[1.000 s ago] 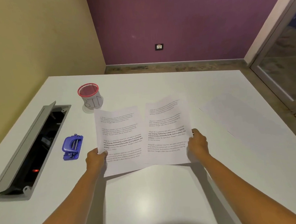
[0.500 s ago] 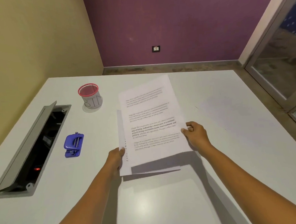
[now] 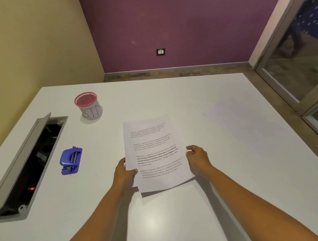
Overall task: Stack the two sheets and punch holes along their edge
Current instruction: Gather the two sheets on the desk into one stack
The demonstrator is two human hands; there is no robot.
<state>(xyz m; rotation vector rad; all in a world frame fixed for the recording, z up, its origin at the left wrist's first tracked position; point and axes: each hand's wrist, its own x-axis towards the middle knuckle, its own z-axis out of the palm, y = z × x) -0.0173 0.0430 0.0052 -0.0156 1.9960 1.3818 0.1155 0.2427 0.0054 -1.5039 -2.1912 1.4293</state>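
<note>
Two printed white sheets [image 3: 154, 150] lie one over the other, held just above the white table [image 3: 178, 220] in front of me. The lower sheet peeks out slightly at the bottom left. My left hand [image 3: 123, 173] grips the stack's left edge, thumb on top. My right hand [image 3: 197, 157] pinches the right edge. A blue hole punch [image 3: 71, 160] rests on the table to the left of the sheets, apart from both hands.
A pink-rimmed mesh cup labelled BIN [image 3: 89, 107] stands at the back left. An open grey cable hatch [image 3: 26, 164] is sunk into the table's left side. Floor and a glass door [image 3: 298, 61] lie to the right.
The sheets were held side by side, then the right one slid over the left. Now both are nearly aligned as one stack, and my hands have moved closer together.
</note>
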